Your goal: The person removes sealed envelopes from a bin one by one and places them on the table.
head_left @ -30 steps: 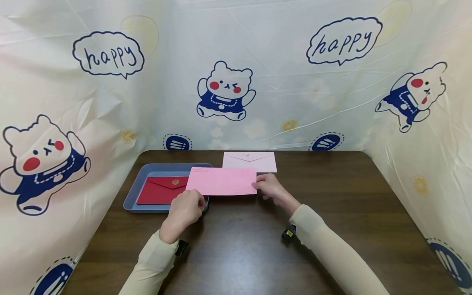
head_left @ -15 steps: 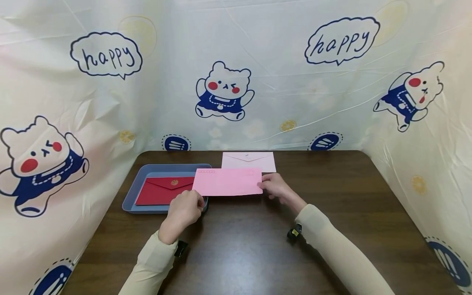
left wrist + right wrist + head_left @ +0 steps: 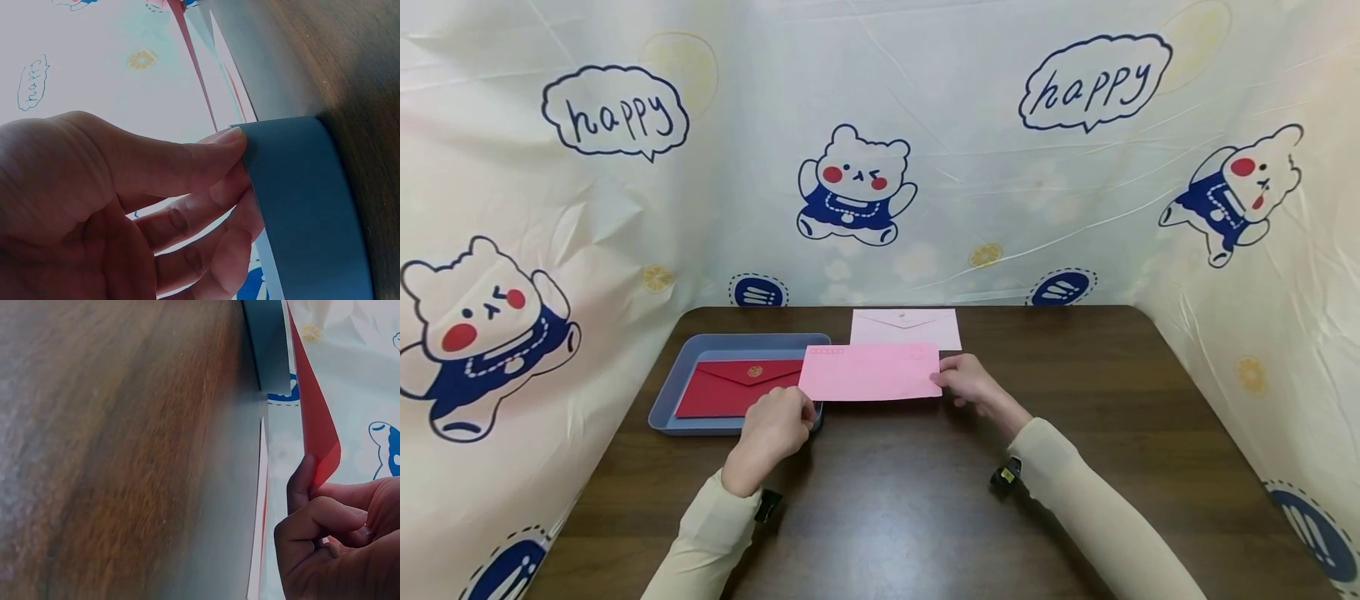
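Note:
My right hand (image 3: pixel 973 383) pinches the right edge of a pink envelope (image 3: pixel 868 372). The envelope is held above the table, its left end over the right side of a blue-grey tray (image 3: pixel 664 408). In the right wrist view the envelope (image 3: pixel 317 419) appears nearly edge-on, its near corner between thumb and fingers. My left hand (image 3: pixel 775 429) grips the tray's near rim towards its right corner. The left wrist view has the thumb on the rim of the tray (image 3: pixel 300 206), with fingers curled on the inner side. A red envelope (image 3: pixel 730 389) lies flat inside the tray.
Behind the pink envelope, a pale pink envelope (image 3: pixel 906 327) lies at the table's far edge, partly covered in the head view. A dark wooden table (image 3: pixel 1075 383) extends to the right and front. A printed curtain (image 3: pixel 970 167) encloses the back and sides.
My right hand has moved right, carrying the pink envelope with it, so more of the red envelope shows. The left hand has stayed on the tray's rim.

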`<state>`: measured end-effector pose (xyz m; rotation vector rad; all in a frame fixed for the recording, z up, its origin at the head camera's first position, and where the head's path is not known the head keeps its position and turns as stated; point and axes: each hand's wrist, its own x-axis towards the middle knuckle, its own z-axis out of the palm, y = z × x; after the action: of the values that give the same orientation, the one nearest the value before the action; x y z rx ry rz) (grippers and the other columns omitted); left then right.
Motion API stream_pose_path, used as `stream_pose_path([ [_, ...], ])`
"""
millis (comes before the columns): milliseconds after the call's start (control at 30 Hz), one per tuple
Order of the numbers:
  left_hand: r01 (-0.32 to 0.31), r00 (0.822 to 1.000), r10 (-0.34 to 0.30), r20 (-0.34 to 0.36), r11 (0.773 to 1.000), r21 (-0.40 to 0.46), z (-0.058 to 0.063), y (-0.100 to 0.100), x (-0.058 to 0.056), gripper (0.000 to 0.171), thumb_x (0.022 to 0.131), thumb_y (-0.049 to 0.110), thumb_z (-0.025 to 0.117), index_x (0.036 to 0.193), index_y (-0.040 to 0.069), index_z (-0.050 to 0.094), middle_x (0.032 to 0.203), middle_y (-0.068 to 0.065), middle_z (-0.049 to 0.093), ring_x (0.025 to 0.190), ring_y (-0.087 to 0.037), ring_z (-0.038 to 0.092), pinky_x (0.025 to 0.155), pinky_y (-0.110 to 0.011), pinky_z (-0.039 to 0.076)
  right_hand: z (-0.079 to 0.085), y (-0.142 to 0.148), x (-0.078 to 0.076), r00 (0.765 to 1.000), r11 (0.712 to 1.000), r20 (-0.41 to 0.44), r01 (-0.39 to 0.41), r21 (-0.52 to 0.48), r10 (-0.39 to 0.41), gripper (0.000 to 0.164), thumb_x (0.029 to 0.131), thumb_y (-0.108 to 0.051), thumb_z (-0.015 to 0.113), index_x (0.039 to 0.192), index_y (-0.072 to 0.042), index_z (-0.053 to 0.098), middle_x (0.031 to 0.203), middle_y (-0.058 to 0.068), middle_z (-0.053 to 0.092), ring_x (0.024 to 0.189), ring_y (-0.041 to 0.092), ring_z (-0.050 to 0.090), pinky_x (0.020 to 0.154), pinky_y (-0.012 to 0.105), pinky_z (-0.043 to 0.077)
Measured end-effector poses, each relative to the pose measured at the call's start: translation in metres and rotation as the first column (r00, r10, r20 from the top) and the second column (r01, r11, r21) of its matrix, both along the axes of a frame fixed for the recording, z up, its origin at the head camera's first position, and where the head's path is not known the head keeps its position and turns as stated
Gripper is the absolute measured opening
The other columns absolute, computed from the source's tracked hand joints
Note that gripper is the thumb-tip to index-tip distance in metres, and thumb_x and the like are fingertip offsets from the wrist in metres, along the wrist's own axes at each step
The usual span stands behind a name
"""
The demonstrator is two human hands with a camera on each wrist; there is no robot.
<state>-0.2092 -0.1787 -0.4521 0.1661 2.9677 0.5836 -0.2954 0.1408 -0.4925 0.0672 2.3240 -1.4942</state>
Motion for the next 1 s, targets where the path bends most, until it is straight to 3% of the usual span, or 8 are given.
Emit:
stream_pose_path([
  [600,0.017,1.000,-0.017,-0.020,1.000,-0.003,-0.001,-0.001,0.000,0.013,0.076,0.006,0.088,0.086,0.008,0.080,0.071,-0.003,0.062,0.064,-0.022,0.056,0.054,-0.035,0.051,-0.004,0.019,0.004,1.000,1.000,-0.001,0.005,0.030,-0.005,0.030,0.102,-0.016,0.066,0.126,0.002,0.069,0.113,0.016,0.066,0.101,0.031,0.058,0.080,0.044,0.058],
  [1000,0.019,1.000,-0.019,-0.020,1.000,-0.001,0.000,0.000,0.001,0.013,0.076,0.005,0.088,0.086,0.008,0.080,0.069,-0.002,0.062,0.064,-0.022,0.056,0.054,-0.035,0.051,-0.005,0.030,0.006,1.000,1.000,0.011,0.002,0.001,-0.002,0.030,0.102,-0.015,0.065,0.125,0.004,0.068,0.106,0.015,0.066,0.096,0.030,0.057,0.076,0.042,0.056],
])
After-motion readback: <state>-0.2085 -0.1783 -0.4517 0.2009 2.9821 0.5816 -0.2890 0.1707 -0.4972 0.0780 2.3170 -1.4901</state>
